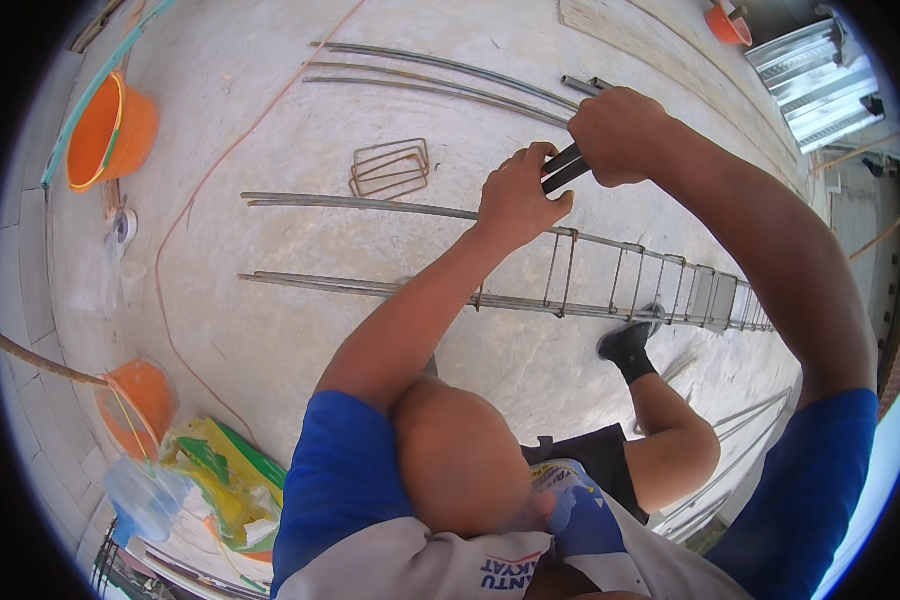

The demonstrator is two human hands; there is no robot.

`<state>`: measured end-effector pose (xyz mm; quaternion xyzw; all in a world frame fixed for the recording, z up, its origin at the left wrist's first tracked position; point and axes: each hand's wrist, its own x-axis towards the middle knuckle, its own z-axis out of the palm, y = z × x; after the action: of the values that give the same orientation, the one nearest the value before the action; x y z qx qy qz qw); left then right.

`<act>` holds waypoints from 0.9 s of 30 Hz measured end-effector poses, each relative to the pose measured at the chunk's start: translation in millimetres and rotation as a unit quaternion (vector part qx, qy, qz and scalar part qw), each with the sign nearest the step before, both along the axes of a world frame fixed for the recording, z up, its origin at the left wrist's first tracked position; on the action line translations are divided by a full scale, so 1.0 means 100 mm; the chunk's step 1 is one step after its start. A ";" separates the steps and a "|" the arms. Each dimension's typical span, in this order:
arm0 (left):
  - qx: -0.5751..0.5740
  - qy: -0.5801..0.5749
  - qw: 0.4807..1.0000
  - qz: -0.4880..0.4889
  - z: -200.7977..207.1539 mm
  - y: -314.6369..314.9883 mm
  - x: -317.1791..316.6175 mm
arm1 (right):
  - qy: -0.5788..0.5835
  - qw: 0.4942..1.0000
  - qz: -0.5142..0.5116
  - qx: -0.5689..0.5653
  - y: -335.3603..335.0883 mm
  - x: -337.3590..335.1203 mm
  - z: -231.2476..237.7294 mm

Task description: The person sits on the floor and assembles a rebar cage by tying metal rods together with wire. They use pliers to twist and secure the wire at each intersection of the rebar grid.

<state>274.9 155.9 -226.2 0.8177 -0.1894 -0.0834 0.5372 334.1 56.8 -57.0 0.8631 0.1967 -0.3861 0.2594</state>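
Note:
Two dark, straight bars or tubes (565, 170) lie side by side between my hands; their exact kind cannot be told. My right hand (620, 135) is closed in a fist around them. At their near-left ends, my left hand (518, 195) curls its fingers over the top, with the thumb below. Under my left forearm runs a long rebar cage (610, 275), its long bars joined by several rectangular stirrups toward the right. Loose rectangular stirrups (390, 168) lie on the floor to the left of my left hand.
Long loose steel rods (430, 85) lie beyond my hands. Orange buckets (130, 135) stand at the left, near a thin red cable (175, 230). A yellow-green sack (220, 475) sits lower left, and corrugated metal sheets (820, 85) at the far right. My foot (630, 345) is beside the cage.

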 end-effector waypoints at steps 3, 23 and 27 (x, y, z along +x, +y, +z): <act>-0.003 0.133 0.990 -0.047 0.20 -0.12 0.02 | 0.129 0.983 -0.106 -0.075 0.06 0.12 -0.02; -0.039 0.179 0.982 -0.038 0.23 -0.04 -0.07 | 0.075 0.994 -0.073 -0.023 0.14 0.06 -0.10; -0.047 0.210 0.965 -0.150 -0.01 -0.11 0.19 | 0.112 0.986 -0.113 -0.048 0.17 0.09 -0.04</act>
<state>293.9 145.0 -227.3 0.7183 -0.1967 -0.3236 0.5837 343.5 73.9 -60.8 0.8176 0.1074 -0.5161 0.2318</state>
